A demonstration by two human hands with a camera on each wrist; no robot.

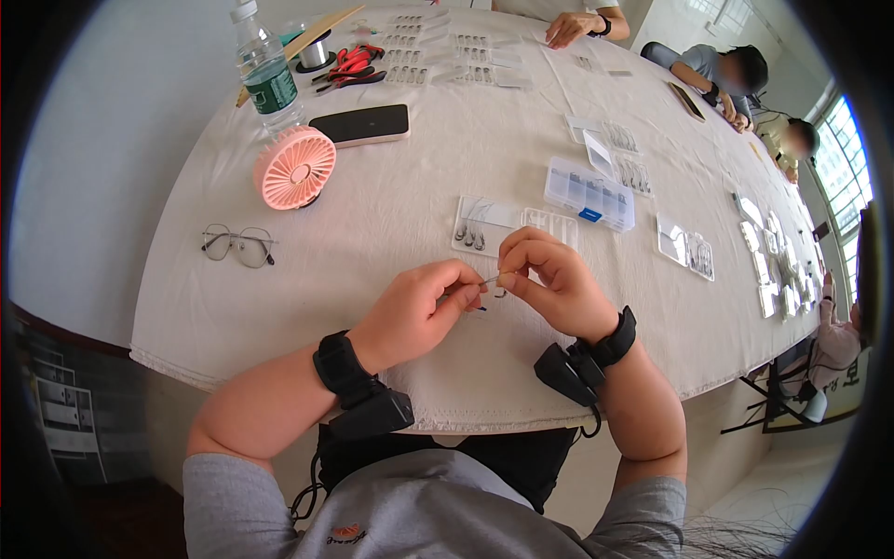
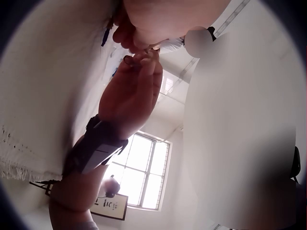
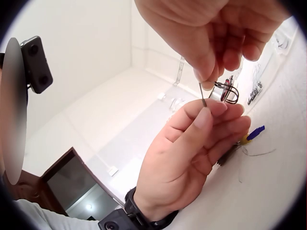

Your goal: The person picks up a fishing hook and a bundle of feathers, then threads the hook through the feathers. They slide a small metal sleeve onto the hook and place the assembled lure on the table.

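Both hands meet above the cloth near the table's front edge. My left hand [image 1: 419,303] pinches the lower end of a thin dark wire [image 3: 202,94] between thumb and forefinger. My right hand [image 1: 559,279] grips with thumb and forefinger at its upper end. Dark curved fish hooks [image 3: 232,94] stick out beside the right fingertips. Below the left fingers shows a blue-tipped tool [image 3: 255,132] with a yellow band, its shaft partly hidden by that hand. Just beyond the hands lies an open clear case [image 1: 458,240] with several hooks inside.
A compartment box [image 1: 589,193] with a blue latch stands behind the right hand. Farther left are eyeglasses [image 1: 238,246], a pink fan [image 1: 296,168], a phone [image 1: 361,125], a water bottle [image 1: 268,79] and red-handled pliers [image 1: 352,63]. Hook packs [image 1: 407,56] line the far side; other people sit around.
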